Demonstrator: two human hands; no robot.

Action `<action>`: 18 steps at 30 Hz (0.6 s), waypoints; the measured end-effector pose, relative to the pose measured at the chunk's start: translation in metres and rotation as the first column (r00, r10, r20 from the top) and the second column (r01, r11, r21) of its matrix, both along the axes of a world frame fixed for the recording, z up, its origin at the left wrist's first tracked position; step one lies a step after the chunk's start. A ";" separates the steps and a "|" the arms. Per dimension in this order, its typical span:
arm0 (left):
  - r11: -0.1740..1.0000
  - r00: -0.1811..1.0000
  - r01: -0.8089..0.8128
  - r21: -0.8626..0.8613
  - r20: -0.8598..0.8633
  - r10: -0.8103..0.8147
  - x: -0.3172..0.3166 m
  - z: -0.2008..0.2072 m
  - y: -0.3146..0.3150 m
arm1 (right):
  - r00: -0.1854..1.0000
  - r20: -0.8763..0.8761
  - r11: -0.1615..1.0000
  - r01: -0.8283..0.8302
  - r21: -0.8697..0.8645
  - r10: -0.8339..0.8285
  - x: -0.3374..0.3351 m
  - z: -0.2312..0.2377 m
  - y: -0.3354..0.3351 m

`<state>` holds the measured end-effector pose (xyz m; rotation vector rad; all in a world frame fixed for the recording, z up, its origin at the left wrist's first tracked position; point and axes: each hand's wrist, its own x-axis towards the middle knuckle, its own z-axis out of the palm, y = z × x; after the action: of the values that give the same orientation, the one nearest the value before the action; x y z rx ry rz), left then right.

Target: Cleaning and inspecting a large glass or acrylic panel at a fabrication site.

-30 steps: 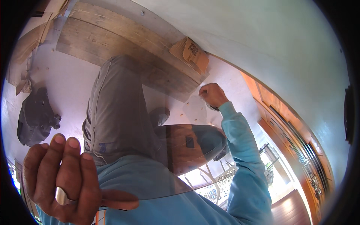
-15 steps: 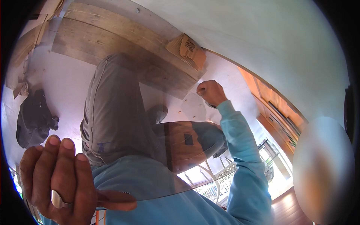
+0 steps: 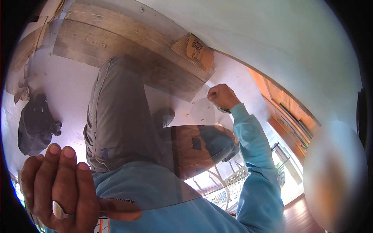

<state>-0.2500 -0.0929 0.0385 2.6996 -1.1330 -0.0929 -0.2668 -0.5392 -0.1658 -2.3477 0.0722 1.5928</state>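
Close by at the lower left, my left hand (image 3: pixel 64 190) is raised with its fingers straight and side by side. Its thumb points away to the right, and a wide silver ring (image 3: pixel 59 210) sits on one finger. The thumb lies by the lower curved edge of a clear, tinted sheet (image 3: pixel 186 200); whether they touch is unclear. My right hand (image 3: pixel 222 96), at the end of a stretched blue sleeve, is closed with its fingertips drawn together over the pale floor. What they hold, if anything, is too small to make out. My bent leg in grey trousers (image 3: pixel 116 112) fills the middle.
Long wooden boards (image 3: pixel 112 35) lie on the floor ahead, with a torn piece of cardboard (image 3: pixel 194 51) on their right end. A dark grey bag-like item (image 3: pixel 37 126) rests at the left. Wooden drawers (image 3: pixel 285 128) stand at the right. A blurred pale oval (image 3: pixel 334 176) covers the lower right.
My right hand has shifted slightly to the right, still closed. My left hand has dropped a little. The boards and cardboard have stayed put.
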 end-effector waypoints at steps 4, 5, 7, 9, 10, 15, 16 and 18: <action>1.000 0.999 0.008 0.011 0.046 -0.008 -0.003 -0.005 0.004 | 0.988 0.133 0.992 -0.069 -0.106 0.083 -0.001 -0.011 -0.001; 1.000 0.999 0.017 0.011 0.043 -0.018 -0.002 -0.004 0.004 | 0.995 0.085 0.997 -0.045 -0.068 0.051 0.001 -0.014 -0.005; 1.000 0.999 0.024 0.020 0.030 -0.025 -0.004 -0.003 0.003 | 0.998 0.041 0.998 -0.044 -0.046 0.045 0.004 -0.010 -0.005; 0.999 0.999 0.003 0.034 0.040 -0.005 -0.004 -0.003 0.002 | 0.999 -0.001 0.999 -0.039 -0.037 0.039 0.003 -0.009 -0.002; 1.000 0.999 0.004 0.027 0.039 -0.005 -0.003 0.000 0.001 | 0.995 0.080 0.994 -0.044 -0.095 0.052 -0.001 -0.012 0.004; 0.998 0.998 -0.013 0.066 -0.055 0.017 -0.004 0.005 -0.001 | 1.000 -0.011 1.000 -0.022 -0.006 0.022 0.011 -0.010 0.002; 0.997 0.998 -0.013 0.071 -0.058 0.017 -0.004 0.005 0.001 | 1.000 -0.020 1.000 -0.009 -0.018 0.009 0.013 -0.006 0.006; 0.999 0.999 0.020 0.048 -0.031 -0.019 -0.002 0.004 0.004 | 1.000 -0.026 0.999 0.003 -0.032 -0.004 0.011 -0.005 0.009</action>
<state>-0.2525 -0.0894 0.0423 2.7200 -1.1635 -0.1659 -0.2559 -0.5297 -0.1705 -2.3495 0.1085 1.6329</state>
